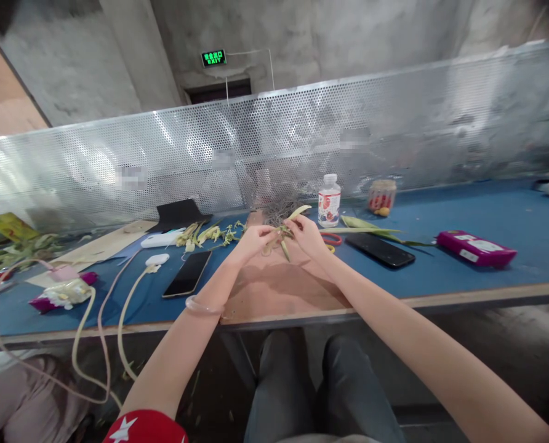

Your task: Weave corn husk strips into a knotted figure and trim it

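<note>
Left hand (259, 239), right hand (308, 232): fingers nearly closed, pinching pale-green leaf strip (285, 250) between them. Wire tangle (280, 211) just beyond fingertips. Looks like mid-manipulation; next move needs steady two-sided grip.

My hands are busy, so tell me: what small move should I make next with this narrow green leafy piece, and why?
Perhaps steady the narrow green leafy piece with your left hand and tuck in the curved pale-yellow strip with your right hand: both hands pinch close together there, while the strip's end juts up free beyond them.
</note>
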`<state>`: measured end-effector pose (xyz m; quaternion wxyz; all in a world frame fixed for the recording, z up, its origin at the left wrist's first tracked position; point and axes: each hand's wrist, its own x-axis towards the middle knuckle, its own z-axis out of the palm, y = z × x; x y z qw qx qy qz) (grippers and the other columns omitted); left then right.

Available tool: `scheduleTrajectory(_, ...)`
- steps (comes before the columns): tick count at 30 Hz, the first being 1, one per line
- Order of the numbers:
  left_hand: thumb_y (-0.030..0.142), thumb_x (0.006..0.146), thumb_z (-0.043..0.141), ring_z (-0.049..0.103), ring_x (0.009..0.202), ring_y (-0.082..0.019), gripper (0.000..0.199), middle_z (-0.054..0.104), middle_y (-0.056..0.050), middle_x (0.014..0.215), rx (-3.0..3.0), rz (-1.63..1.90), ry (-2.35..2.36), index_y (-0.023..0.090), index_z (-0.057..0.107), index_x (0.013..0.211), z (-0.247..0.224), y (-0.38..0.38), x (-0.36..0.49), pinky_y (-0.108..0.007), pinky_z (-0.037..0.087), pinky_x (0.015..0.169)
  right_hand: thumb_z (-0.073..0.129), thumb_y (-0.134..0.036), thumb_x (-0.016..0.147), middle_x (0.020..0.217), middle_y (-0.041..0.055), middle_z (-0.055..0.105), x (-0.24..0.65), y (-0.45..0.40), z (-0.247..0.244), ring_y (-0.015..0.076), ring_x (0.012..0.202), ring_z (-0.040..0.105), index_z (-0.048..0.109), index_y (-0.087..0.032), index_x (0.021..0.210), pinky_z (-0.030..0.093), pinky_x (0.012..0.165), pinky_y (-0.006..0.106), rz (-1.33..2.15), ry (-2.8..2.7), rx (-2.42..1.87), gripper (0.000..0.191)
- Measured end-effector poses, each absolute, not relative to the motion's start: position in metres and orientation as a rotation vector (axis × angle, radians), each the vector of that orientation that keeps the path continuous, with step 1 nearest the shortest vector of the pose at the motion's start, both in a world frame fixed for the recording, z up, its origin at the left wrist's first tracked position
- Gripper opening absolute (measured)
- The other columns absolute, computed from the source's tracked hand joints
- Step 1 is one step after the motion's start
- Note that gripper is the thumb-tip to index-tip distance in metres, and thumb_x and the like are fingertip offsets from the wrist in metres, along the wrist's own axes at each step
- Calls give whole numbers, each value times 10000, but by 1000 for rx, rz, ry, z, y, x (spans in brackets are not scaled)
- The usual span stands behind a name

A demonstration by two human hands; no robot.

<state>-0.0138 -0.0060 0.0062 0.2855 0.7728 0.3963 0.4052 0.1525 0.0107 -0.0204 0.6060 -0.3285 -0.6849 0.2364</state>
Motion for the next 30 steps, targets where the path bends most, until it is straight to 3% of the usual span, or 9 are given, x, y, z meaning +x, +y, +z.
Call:
scheduleTrajectory(5,418,793,584,629,821,-194,322,718,-73,877,2015,1161,1127,146,712,908,5,0,-18,-287,458,770,483,-466,837,837,36,616,150,13,-25,141,720,576,501,-190,923,450,625,248,663,-1500,-769,290)
scheduleTrajectory(12,357,889,423,572,792,-181,344,661,-55,822,2315,1095,1208,150,691,827,0,10,-18,-294,421,761,492,-448,837,693,38,635,155,13,-24,148,650,529,628,-137,695,395,620,261,494,-1830,-813,369)
scheduleTrajectory(17,299,822,538,550,810,-186,212,611,-54,799,2509,1111,1324,187,718,815,1,15,-25,-307,404,803,556,-431,781,728,55,668,159,10,-20,156,670,536,681,-116,732,386,601,253,506,-1806,-892,342)
scheduleTrajectory(30,300,722,629,578,642,-158,149,677,-36,696,2484,891,1275,180,709,756,-3,14,-33,-257,398,620,552,-398,750,610,8,569,158,23,-30,121,586,448,623,-122,622,357,565,238,574,-1837,-929,313)
